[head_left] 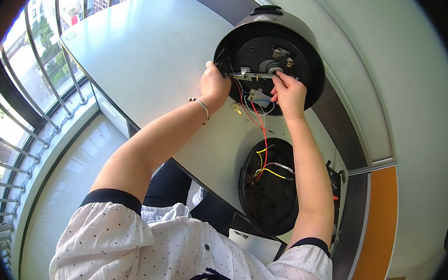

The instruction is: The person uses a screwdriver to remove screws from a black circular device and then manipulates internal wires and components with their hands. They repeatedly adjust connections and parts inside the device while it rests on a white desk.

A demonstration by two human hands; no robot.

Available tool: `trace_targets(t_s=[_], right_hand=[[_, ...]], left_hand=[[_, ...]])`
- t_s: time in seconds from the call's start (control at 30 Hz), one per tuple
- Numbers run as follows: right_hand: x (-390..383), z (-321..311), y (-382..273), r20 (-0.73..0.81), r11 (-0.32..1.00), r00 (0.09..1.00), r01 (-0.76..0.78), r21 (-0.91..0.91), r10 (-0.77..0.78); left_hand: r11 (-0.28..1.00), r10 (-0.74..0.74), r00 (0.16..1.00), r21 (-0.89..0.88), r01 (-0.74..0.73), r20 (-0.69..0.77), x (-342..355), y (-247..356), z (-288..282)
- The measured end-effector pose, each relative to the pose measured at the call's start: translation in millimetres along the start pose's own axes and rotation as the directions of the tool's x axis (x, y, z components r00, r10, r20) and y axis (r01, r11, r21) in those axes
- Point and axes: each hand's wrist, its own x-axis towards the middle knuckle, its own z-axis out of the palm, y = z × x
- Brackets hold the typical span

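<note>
1. One big black round cooker (299, 51) lies tipped on the grey table (151, 55), bottom open. It looks heavy and hard; its rim is the safest place to hold.
2. The left hand (214, 84) is curled on the cooker's edge.
3. The right hand (289, 94) pinches a thin metal strip (253, 75), stiff and small, above loose bendy wires (257, 116).

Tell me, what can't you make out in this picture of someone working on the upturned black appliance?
All in the head view:
- Left hand fingertips: hidden behind the appliance rim.
- Metal strip: its ends are covered by both hands, so the right hand grip is unclear.
- Small parts inside the base: too small to identify.
- Round black cover: partly hidden by the right forearm.
</note>
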Motion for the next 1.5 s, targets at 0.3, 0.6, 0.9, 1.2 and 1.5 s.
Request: trace_targets(t_s=[0.3, 0.6, 0.9, 1.2, 1.5], right_hand=[[3.1, 0.5, -3.2, 0.047, 0.978, 0.991, -0.132, 0.161, 0.126], [0.2, 11.1, -5.9, -0.013, 0.987, 0.994, -0.109, 0.116, 0.111], [4.1, 7.6, -4.4, 0.005, 0.989, 0.995, -0.101, 0.112, 0.101], [6.2, -0.9, -6.8, 0.129, 0.949, 0.977, -0.195, 0.249, 0.167], [-3.3, 1.4, 0.6, 0.094, 0.945, 0.988, -0.146, 0.292, 0.123]], left_hand=[[0.996, -0.088, 0.996, -0.016, 0.089, 0.03, 0.0, 3.9, -3.5], [0.994, -0.102, 0.994, 0.041, 0.101, 0.029, -3.7, 7.2, -5.0], [0.998, -0.046, 0.999, 0.046, 0.046, -0.004, -3.5, 4.7, -3.8], [0.998, -0.058, 0.998, 0.005, 0.058, 0.013, 0.8, 2.1, -3.5], [0.998, -0.068, 0.997, -0.009, 0.069, 0.042, -0.5, 6.3, -6.0]])
